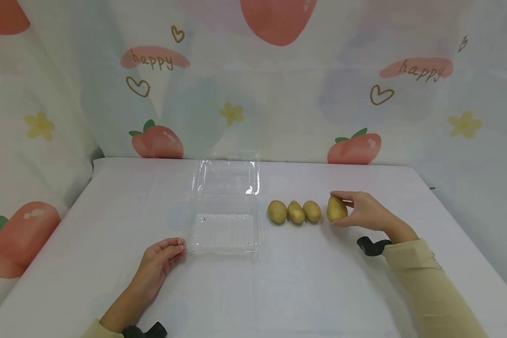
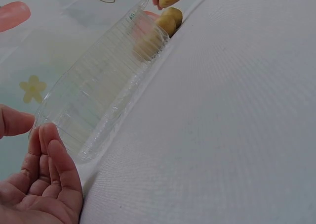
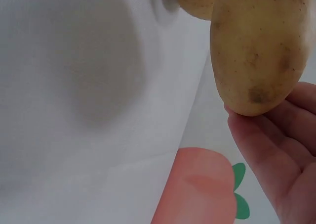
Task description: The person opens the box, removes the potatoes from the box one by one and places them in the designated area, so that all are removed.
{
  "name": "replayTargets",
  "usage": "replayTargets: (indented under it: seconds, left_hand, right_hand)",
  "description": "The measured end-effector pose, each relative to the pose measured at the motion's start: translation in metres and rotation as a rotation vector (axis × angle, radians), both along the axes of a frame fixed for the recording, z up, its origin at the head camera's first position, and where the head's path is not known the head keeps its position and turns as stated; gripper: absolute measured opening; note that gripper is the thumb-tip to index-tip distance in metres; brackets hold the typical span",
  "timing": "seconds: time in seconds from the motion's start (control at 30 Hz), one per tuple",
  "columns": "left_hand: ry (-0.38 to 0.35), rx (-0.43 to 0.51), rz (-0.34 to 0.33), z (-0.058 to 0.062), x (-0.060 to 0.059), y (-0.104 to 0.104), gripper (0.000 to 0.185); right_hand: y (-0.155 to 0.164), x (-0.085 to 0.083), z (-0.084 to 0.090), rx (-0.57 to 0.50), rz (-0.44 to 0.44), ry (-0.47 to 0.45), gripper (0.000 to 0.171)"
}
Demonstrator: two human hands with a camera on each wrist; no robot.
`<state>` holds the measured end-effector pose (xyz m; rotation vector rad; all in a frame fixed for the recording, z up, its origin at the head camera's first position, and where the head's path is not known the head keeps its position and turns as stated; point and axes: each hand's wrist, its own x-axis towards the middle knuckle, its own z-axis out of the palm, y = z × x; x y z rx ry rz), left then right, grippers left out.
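Left hand [image 1: 158, 263] just rests palm-up-ish with its fingers loosely curled, holding nothing. Right hand [image 1: 363, 210] is stretched forward, fingers and thumb pinched together, beige sleeve [image 1: 426, 277] on the forearm.

Bare table [image 1: 321, 281] ahead; three potatoes [image 1: 295, 212] (tight row) before clamshell [image 1: 226, 225].

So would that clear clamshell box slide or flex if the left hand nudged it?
The clamshell box looks thin, empty and open, so probably light, sliding easily on the cloth. Its ribbed walls likely flex. The left hand rests at its corner.
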<state>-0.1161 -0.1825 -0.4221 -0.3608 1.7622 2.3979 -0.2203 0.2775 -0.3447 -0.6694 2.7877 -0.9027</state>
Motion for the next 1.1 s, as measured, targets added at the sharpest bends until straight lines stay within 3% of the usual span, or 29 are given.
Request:
replayTargets:
  seconds: [0.27, 0.7, 1.1]
  left_hand:
    - [-0.002, -0.004, 0.008, 0.001, 0.001, 0.0, 0.01]
    - [-0.017, -0.012, 0.011, 0.0, 0.001, 0.001, 0.011]
    - [-0.001, -0.009, -0.003, 0.001, 0.001, 0.0, 0.011]
  right_hand:
    - [-0.001, -0.009, -0.011, 0.033, 0.037, -0.061, 0.074]
    - [-0.001, -0.013, -0.022, 0.109, 0.065, -0.082, 0.074]
    - [-0.003, -0.022, -0.019, 0.116, 0.114, -0.131, 0.072]
